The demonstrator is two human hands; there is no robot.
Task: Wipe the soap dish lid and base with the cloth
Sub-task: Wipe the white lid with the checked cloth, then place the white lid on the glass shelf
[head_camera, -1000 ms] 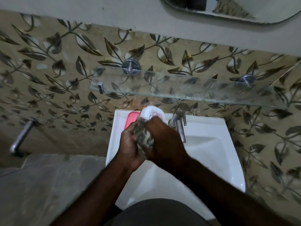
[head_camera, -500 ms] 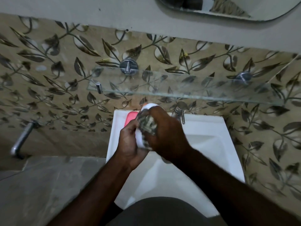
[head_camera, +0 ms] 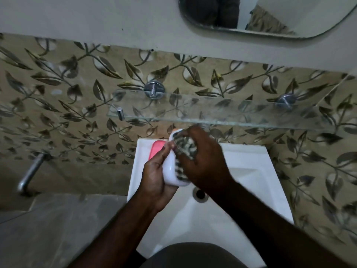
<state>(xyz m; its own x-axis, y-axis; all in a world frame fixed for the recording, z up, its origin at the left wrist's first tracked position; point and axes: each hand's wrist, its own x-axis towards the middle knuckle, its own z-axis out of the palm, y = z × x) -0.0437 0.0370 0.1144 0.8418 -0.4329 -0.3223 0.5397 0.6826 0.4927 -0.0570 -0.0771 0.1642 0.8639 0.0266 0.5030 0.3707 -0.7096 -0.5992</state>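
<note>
Above the white sink [head_camera: 251, 171], over the left half of its basin, the left hand [head_camera: 156, 176] holds the white soap dish part [head_camera: 171, 171]; its fingers are curled round the underside and the thumb lies along the left rim, so the part is firmly gripped and tipped up on edge, long side running away from the person; whether this is the lid or the base cannot be told. It is smooth, glossy white plastic with rounded corners; a small reddish mark at its far end is too blurred to read as writing or a logo.

The right hand [head_camera: 206, 161] is closed round a bunched cloth [head_camera: 184, 147], dark and pale in stripes, and presses it against the open face of the white part; cloth shows at the far end and again along the near right edge; the hand is blurred.

The pink soap dish part [head_camera: 156, 149] lies on the sink's back left corner, just behind the left thumb, partly hidden; no print on it can be made out.

The drain [head_camera: 200, 194] sits in the basin just below the right wrist; a glass shelf [head_camera: 231, 113] hangs on the leaf-patterned tiles [head_camera: 58, 93] above the sink; a mirror [head_camera: 270, 14] is higher up; a metal pipe [head_camera: 31, 173] juts out well to the sink's left.
</note>
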